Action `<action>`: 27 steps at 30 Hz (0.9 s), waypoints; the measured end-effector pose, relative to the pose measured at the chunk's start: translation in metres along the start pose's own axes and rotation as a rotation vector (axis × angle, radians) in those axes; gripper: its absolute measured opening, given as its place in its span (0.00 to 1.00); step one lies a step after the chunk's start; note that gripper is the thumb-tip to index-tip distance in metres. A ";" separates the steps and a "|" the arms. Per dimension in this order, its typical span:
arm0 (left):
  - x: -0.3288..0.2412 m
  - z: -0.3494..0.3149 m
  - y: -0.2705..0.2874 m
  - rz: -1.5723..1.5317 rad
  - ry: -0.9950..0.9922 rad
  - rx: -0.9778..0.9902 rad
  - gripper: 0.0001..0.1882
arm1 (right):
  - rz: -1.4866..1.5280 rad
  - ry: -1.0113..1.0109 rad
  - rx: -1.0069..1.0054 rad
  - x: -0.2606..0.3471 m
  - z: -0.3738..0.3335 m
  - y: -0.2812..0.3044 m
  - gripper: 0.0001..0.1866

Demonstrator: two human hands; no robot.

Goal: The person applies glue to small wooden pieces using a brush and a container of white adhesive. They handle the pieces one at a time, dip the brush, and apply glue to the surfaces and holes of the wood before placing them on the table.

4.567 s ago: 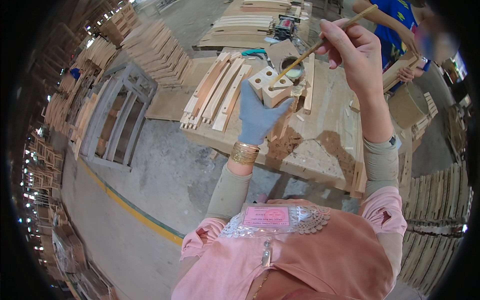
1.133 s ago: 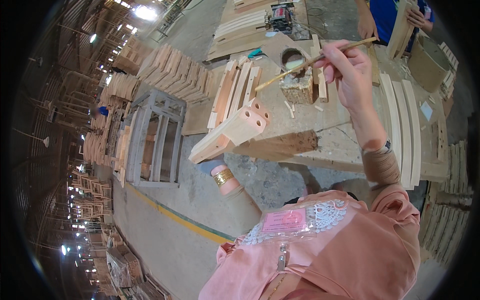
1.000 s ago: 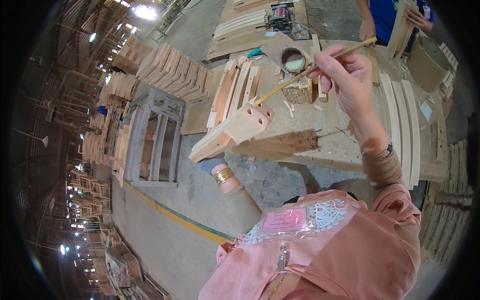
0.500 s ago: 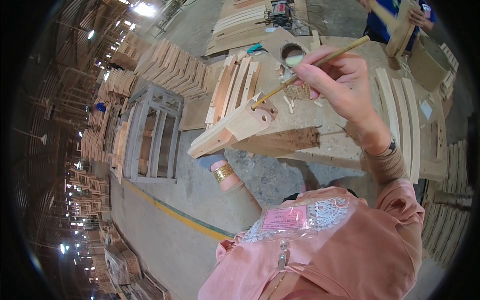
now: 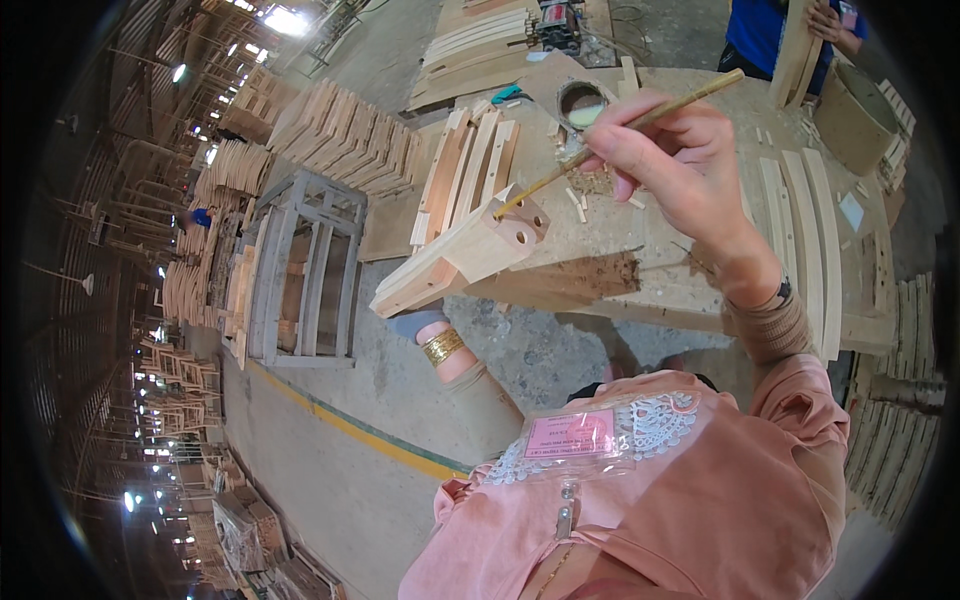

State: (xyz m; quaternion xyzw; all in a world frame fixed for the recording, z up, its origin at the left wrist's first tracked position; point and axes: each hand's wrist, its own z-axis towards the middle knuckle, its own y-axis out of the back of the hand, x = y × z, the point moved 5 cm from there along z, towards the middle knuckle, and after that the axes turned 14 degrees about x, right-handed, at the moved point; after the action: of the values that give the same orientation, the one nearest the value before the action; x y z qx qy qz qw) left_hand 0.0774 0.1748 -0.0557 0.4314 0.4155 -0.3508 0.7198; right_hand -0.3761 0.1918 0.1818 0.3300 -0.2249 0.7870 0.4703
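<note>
Between the thumb and fingers of my right hand is a thin yellowish wooden stick, closed in a pencil-like grip. Its lower tip touches the end of a pale wooden furniture part, near the edge beside several round drilled holes. This part slants up from left to right, above the near left corner of the workbench. My left hand, in a grey covering, holds the part from below at its lower end; the wood hides most of its fingers. A cup with pale green liquid stands beyond my right hand.
Wooden rails lie at the bench's left, and curved slats at its right. Small wood scraps are scattered between. A grey metal frame stands left on the floor. At the far right, a co-worker's hand holds a board near a round bin.
The stick's tip has moved slightly left and down, from a hole to the wood beside it. The wooden part has shifted slightly left. The co-worker's board has moved.
</note>
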 end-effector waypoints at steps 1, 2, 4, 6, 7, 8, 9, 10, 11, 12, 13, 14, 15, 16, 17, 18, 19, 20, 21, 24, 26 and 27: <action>0.001 -0.001 0.008 -0.187 -0.043 -0.041 0.23 | 0.011 0.004 -0.014 0.001 -0.001 0.001 0.07; 0.003 0.002 -0.006 -0.337 -0.020 -0.062 0.23 | -0.013 -0.006 -0.035 -0.003 -0.002 0.003 0.08; -0.001 0.005 -0.036 -0.632 0.036 -0.108 0.23 | -0.057 -0.056 -0.069 -0.012 -0.005 0.006 0.08; -0.007 0.003 -0.051 -0.908 0.089 -0.173 0.23 | -0.075 -0.123 -0.089 -0.014 -0.009 0.009 0.08; -0.006 0.001 -0.045 -0.952 0.081 -0.168 0.23 | -0.047 -0.083 -0.112 -0.012 -0.009 0.011 0.08; -0.001 -0.003 -0.032 -0.987 0.068 -0.171 0.23 | -0.006 -0.041 -0.132 -0.010 -0.007 0.015 0.08; 0.005 -0.008 -0.019 -1.024 0.056 -0.173 0.23 | 0.033 -0.002 -0.152 -0.010 -0.004 0.019 0.08; 0.009 -0.003 -0.019 -0.838 0.043 -0.155 0.23 | 0.001 0.002 -0.206 -0.015 -0.001 0.032 0.08; 0.011 -0.003 -0.015 -0.652 0.025 -0.143 0.23 | -0.027 0.008 -0.252 -0.021 0.002 0.042 0.09; 0.012 -0.003 -0.010 -0.440 -0.011 -0.133 0.24 | -0.052 0.013 -0.298 -0.029 0.005 0.052 0.09; 0.013 -0.007 0.000 -0.227 -0.046 -0.149 0.24 | -0.112 -0.034 -0.331 -0.043 0.009 0.059 0.10; 0.011 -0.012 0.014 0.015 -0.100 -0.168 0.24 | -0.140 -0.058 -0.325 -0.060 0.013 0.064 0.11; 0.009 0.002 -0.007 -0.162 -0.088 -0.178 0.24 | -0.226 -0.085 -0.353 -0.078 0.012 0.082 0.12; 0.011 -0.014 0.016 -0.294 -0.079 -0.269 0.24 | -0.240 -0.107 -0.327 -0.098 0.018 0.077 0.13; 0.013 -0.001 -0.012 -0.861 0.020 -0.321 0.24 | -0.454 -0.188 -0.324 -0.116 0.014 0.094 0.13; 0.013 0.001 -0.037 -1.422 0.131 -0.381 0.25 | -0.655 -0.260 -0.305 -0.132 0.012 0.104 0.13; 0.002 0.003 -0.046 -1.441 0.144 -0.394 0.24 | -0.828 -0.339 -0.289 -0.144 0.010 0.111 0.13; -0.003 0.002 -0.048 -1.455 0.152 -0.418 0.24 | -0.894 -0.392 -0.268 -0.153 0.009 0.111 0.13; -0.008 0.003 -0.053 -1.471 0.164 -0.438 0.25 | -0.963 -0.446 -0.250 -0.160 0.008 0.112 0.14; -0.001 -0.023 0.024 -0.415 -0.063 -0.290 0.25 | -0.977 -0.530 -0.108 -0.189 0.021 0.079 0.15; 0.003 -0.012 0.003 -0.899 0.005 -0.329 0.25 | -0.996 -0.561 -0.143 -0.205 0.014 0.096 0.16; -0.001 -0.003 -0.022 -1.384 0.095 -0.382 0.25 | -0.982 -0.548 -0.205 -0.209 0.008 0.112 0.16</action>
State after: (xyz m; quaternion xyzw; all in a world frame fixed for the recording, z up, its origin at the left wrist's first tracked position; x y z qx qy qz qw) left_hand 0.0569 0.1695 -0.0635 -0.0492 0.6787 -0.6286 0.3765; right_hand -0.4018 0.0118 0.0300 0.5405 -0.2339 0.3363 0.7349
